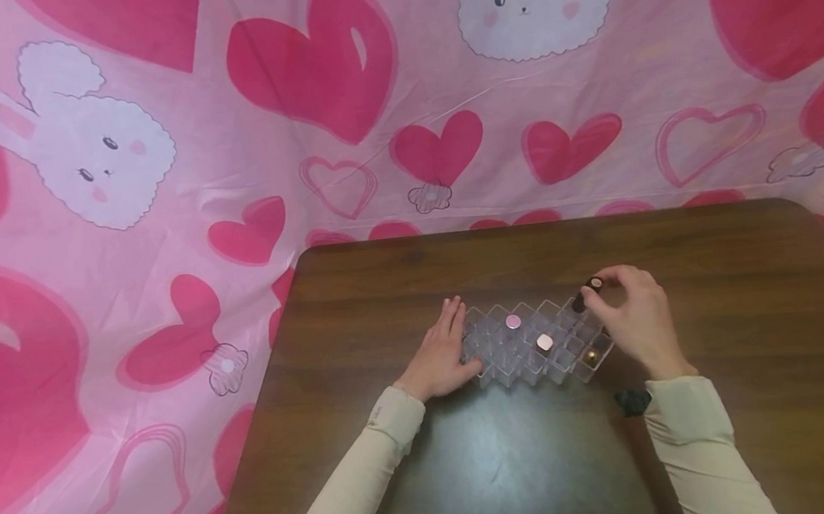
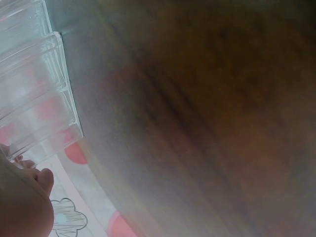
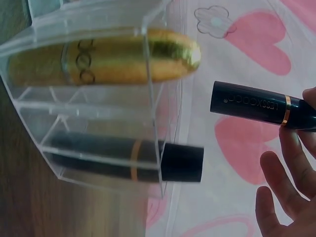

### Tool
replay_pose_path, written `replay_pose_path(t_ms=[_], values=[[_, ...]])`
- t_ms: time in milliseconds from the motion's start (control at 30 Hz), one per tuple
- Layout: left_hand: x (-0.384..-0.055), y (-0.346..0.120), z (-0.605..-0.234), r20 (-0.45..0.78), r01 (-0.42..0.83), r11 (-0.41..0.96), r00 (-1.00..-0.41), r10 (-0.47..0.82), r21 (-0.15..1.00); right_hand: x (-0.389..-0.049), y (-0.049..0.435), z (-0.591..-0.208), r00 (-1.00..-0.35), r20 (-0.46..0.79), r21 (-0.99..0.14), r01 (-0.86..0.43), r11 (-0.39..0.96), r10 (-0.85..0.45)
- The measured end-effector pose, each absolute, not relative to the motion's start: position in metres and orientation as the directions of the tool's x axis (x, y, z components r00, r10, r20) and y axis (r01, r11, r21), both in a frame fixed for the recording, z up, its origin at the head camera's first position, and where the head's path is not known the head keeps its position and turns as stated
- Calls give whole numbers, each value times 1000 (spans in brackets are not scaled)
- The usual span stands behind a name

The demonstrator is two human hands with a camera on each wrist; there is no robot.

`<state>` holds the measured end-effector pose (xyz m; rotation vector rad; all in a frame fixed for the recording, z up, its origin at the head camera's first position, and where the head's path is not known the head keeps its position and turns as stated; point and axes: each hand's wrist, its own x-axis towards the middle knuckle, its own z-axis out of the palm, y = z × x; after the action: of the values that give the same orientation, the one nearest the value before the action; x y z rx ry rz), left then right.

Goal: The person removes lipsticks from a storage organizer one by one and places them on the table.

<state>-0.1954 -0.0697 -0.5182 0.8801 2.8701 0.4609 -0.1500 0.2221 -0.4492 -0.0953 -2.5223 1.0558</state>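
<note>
My right hand (image 1: 640, 318) pinches a black lipstick tube (image 3: 252, 104) with a thin gold band, held above the back right corner of a clear lattice organizer (image 1: 494, 363). My left hand (image 1: 437, 355) rests against the organizer's left end, fingers straight and thumb at the near side. In the right wrist view, a gold tube (image 3: 113, 58) and another black tube (image 3: 181, 162) stand in compartments at the right end. Farther left, a pink round cap (image 1: 513, 322) and a pale squarish cap (image 1: 545, 343) show in other compartments.
The organizer stands on a dark wooden table (image 1: 384, 281) with rounded corners. Behind and left of the table hangs a pink cloth (image 1: 235, 154) printed with hearts and rabbits. A small dark object (image 1: 632, 402) is beside the right cuff.
</note>
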Motion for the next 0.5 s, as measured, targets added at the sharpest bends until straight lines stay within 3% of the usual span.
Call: replay_pose_path(t_ms=[500], values=[[-195, -70, -519, -6, 538, 785, -824, 567, 307, -143, 248, -451, -903, 306, -700, 2, 714, 303]])
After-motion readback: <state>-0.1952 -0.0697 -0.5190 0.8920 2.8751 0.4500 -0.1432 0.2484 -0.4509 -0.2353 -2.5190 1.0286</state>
